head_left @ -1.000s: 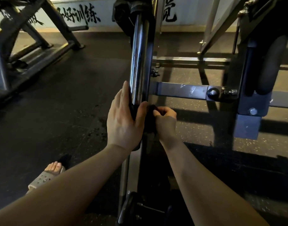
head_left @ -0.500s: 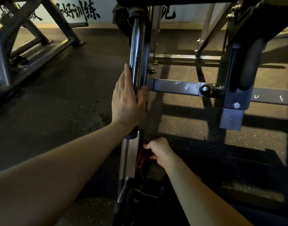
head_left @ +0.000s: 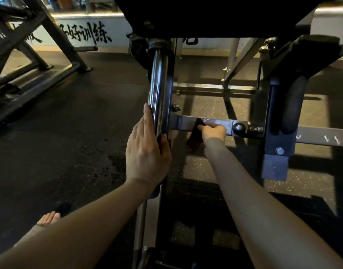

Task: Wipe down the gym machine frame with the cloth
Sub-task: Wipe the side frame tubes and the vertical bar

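Observation:
The gym machine's chrome upright post (head_left: 158, 90) rises in the middle of the view. My left hand (head_left: 147, 152) holds it, fingers straight along its left side and thumb on the right. A grey horizontal frame bar (head_left: 182, 123) runs right from the post to a bolted bracket (head_left: 238, 128). My right hand (head_left: 214, 132) grips a dark reddish cloth (head_left: 196, 135) and presses it against this bar. Part of the cloth hangs below the bar.
A dark padded roller (head_left: 292, 105) and a blue-grey bracket (head_left: 274, 167) stand to the right. Another machine's frame (head_left: 40, 74) sits at the back left on the dark rubber floor. My left foot (head_left: 50, 217) in a sandal shows at the lower left.
My right hand has carried the cloth from low beside the post up and right onto the horizontal bar. My left hand has kept its hold on the post.

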`<state>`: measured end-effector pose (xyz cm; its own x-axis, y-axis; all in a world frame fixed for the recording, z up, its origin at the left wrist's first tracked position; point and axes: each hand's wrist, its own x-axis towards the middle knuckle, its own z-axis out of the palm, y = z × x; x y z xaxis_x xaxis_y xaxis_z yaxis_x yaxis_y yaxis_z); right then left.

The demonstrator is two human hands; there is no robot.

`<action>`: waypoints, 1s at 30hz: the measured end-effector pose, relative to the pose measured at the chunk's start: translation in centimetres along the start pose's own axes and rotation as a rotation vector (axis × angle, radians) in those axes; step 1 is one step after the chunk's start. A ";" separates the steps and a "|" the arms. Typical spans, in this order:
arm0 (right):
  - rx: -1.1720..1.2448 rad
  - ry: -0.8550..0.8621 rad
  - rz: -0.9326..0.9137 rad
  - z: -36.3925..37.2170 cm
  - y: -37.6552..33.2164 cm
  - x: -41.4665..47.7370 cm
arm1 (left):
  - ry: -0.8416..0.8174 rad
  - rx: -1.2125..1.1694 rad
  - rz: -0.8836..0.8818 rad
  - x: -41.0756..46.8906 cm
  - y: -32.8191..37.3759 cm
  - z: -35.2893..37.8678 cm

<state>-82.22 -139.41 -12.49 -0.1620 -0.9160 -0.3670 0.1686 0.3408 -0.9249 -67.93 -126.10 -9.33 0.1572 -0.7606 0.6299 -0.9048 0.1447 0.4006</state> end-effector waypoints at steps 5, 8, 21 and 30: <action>-0.407 0.295 -0.375 -2.7 0.9 3.8 | -0.006 -0.016 -0.013 0.0 -0.1 0.1; -0.650 0.433 -0.479 -3.2 0.7 5.4 | -0.024 -0.040 -0.031 -0.2 -0.1 -0.2; -0.866 0.102 -0.497 3.8 2.7 5.4 | -0.051 -0.057 -0.060 0.1 -0.2 -0.1; -0.744 0.455 -0.431 -3.8 3.0 6.2 | -0.059 -0.099 -0.084 0.1 0.0 -0.4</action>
<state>-86.43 -143.27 -17.90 -0.4522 -0.8776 0.1591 -0.6258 0.1851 -0.7577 -67.72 -125.92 -9.03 0.2044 -0.8082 0.5523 -0.8457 0.1384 0.5155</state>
